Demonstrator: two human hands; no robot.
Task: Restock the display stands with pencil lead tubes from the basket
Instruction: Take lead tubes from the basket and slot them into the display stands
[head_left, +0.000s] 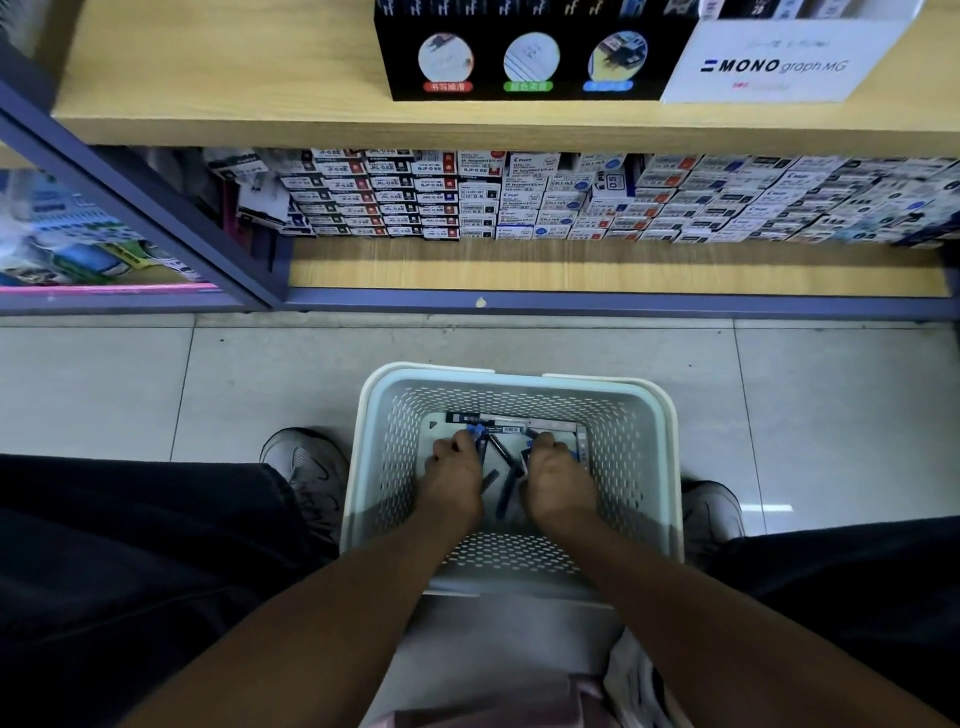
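Lead tubes are gathered from the bottom of the basket on the floor, fingers of the left hand and right hand curled round several. The stands on the far shelf wait to be filled; restocking looks barely begun.

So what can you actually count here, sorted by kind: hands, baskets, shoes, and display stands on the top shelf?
Hands: 2, the left hand and the right hand, both down among the pencil lead tubes
Baskets: 1, the pale perforated basket
Shoes: 2, a left shoe and a right shoe
Display stands: 2, a black stand and a white MONO stand
Total: 7
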